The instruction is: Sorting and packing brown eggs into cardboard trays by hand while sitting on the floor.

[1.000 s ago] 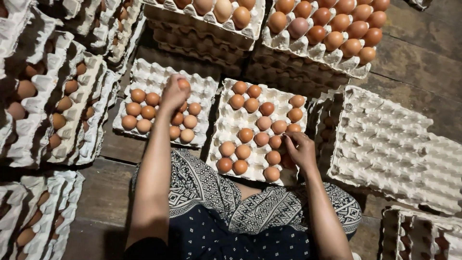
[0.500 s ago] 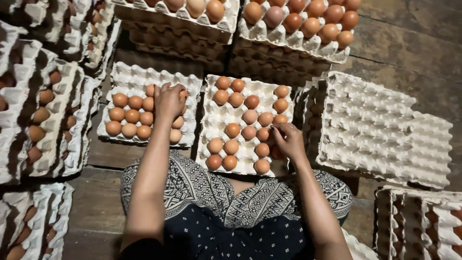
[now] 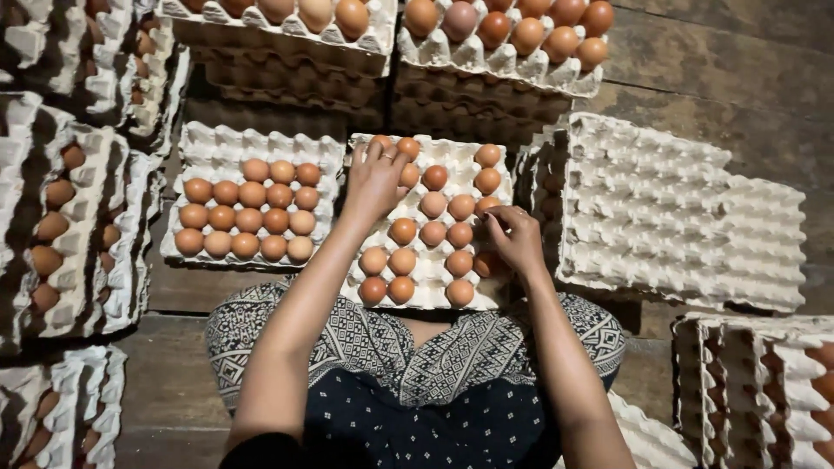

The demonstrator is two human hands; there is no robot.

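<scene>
I sit on a wooden floor with a grey egg tray (image 3: 427, 280) in front of my knees, partly filled with brown eggs (image 3: 433, 232). My left hand (image 3: 373, 178) is cupped palm-down over the tray's far left corner; its palm is hidden. My right hand (image 3: 514, 239) rests with bent fingers on the eggs along the tray's right side. To the left lies a second tray (image 3: 228, 143) holding three rows of brown eggs (image 3: 250, 219).
Stacks of filled trays (image 3: 495, 61) stand at the back. A stack of empty trays (image 3: 678, 208) lies to the right. More trays with eggs lean on edge at the left (image 3: 74, 217) and lower right (image 3: 756, 391). A patterned cloth (image 3: 417, 365) covers my lap.
My left hand has moved right from over the left tray, where it held an egg up, to the middle tray's far left corner. My right hand stayed on the tray's right side.
</scene>
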